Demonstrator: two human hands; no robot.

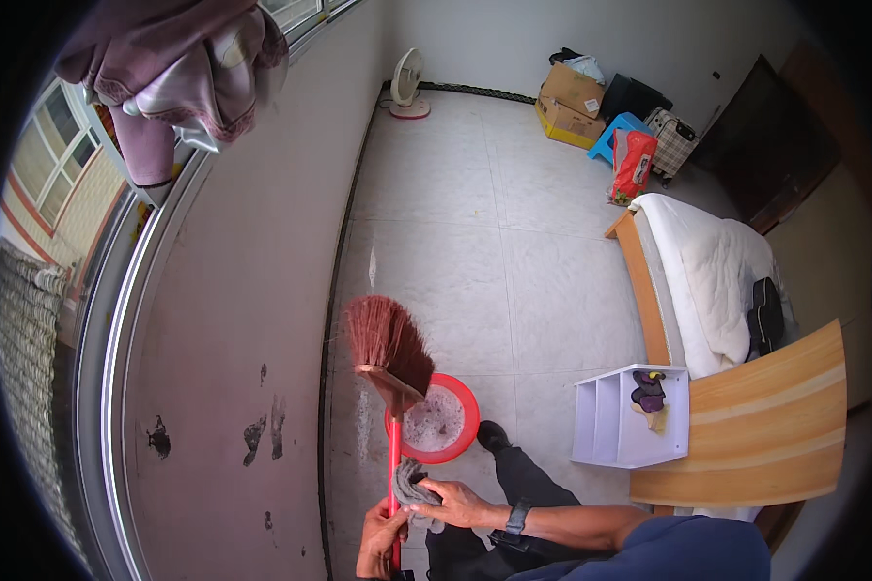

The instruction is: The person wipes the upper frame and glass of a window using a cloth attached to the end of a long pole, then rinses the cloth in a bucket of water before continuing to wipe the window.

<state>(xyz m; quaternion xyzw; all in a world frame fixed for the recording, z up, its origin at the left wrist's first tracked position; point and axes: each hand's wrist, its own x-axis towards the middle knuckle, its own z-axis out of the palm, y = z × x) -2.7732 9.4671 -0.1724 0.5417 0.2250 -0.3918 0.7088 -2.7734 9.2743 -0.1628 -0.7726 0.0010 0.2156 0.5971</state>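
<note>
A broom with reddish-brown bristles and a red handle is held up, bristles pointing away from me. My left hand is closed round the lower part of the handle. Just above it, my right hand grips a grey cloth that is bunched against the handle. The broom's head partly covers a red basin on the floor, which contains foamy, cloudy water. My foot in a dark shoe stands right beside the basin.
On the left, a wall with dark patches runs below a window. A white shelf unit, a wooden board and a bed stand on the right. Farther back are a fan, cardboard boxes and a blue stool.
</note>
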